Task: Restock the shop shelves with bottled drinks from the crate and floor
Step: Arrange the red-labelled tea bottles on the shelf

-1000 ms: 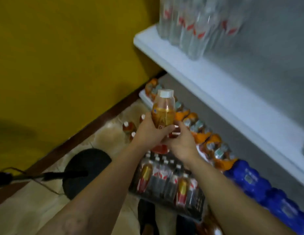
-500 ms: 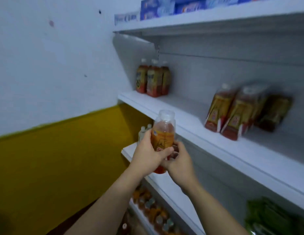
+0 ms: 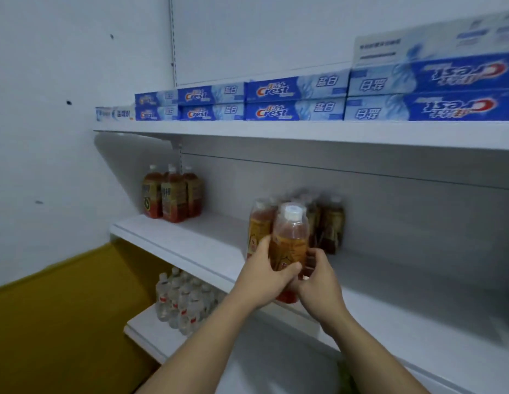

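I have an orange drink bottle (image 3: 290, 243) upright between both hands. My left hand (image 3: 264, 275) wraps fingers and thumb round its label, and my right hand (image 3: 318, 282) curls round its lower part from the other side. The bottle's base sits by the front lip of the middle shelf (image 3: 191, 245), and I cannot tell whether it touches.

Just beyond my hands, a small cluster of bottles (image 3: 331, 226) stands against the back panel. Well off to the left of my left hand, three more bottles (image 3: 172, 194) stand at the shelf's end. Below my hands are water bottles (image 3: 185, 302), and above them toothpaste boxes (image 3: 276, 100).

I judge the restocking partly done. A few drinks are up, this one is not yet placed, and bare shelf runs on to the right of my right hand. The crate and floor are out of view, so I cannot say how many remain.
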`<control>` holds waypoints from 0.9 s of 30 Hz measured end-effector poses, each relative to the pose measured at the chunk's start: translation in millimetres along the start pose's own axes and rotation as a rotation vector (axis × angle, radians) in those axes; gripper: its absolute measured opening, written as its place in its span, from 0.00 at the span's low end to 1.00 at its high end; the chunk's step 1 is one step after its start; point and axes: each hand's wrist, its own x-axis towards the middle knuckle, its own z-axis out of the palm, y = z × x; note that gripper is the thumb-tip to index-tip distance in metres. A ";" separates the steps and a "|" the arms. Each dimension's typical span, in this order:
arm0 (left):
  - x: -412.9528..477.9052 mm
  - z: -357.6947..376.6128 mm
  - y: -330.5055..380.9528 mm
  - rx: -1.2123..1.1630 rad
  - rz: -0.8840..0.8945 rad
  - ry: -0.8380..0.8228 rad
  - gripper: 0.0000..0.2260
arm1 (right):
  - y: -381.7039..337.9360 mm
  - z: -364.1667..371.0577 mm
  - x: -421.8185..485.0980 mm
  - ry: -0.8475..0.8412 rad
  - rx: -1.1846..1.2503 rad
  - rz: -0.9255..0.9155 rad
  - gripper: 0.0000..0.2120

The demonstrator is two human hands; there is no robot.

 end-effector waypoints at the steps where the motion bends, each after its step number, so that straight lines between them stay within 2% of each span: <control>1: 2.6 12.3 -0.6 -0.014 -0.015 -0.040 0.31 | 9.9 -9.1 3.5 0.032 -0.032 0.022 0.23; 4: 10.4 41.2 -2.2 -0.032 -0.037 -0.162 0.27 | 36.8 -30.5 13.8 0.115 -0.067 0.094 0.25; 6: 20.9 57.4 -9.2 -0.010 -0.059 -0.180 0.30 | 51.8 -40.7 20.9 0.155 -0.060 0.134 0.26; 9: 39.6 79.9 -17.7 0.021 -0.063 -0.156 0.33 | 74.6 -44.8 37.0 0.175 -0.066 0.144 0.25; 13: 56.6 108.9 -35.5 0.100 -0.022 -0.138 0.25 | 94.0 -43.0 64.9 0.188 -0.074 0.130 0.19; 15: 64.0 119.6 -44.1 0.184 -0.002 -0.105 0.25 | 100.6 -41.4 77.6 0.197 -0.068 0.112 0.18; 19: 72.8 127.9 -53.2 0.355 0.033 0.013 0.27 | 110.8 -38.0 110.9 0.212 -0.051 0.148 0.24; 22: 73.3 128.5 -58.9 0.347 0.042 0.028 0.25 | 117.7 -36.3 138.1 0.234 -0.094 0.168 0.29; 27: 76.8 128.6 -62.4 0.342 0.038 0.013 0.26 | 132.0 -33.2 163.7 0.237 -0.145 0.171 0.30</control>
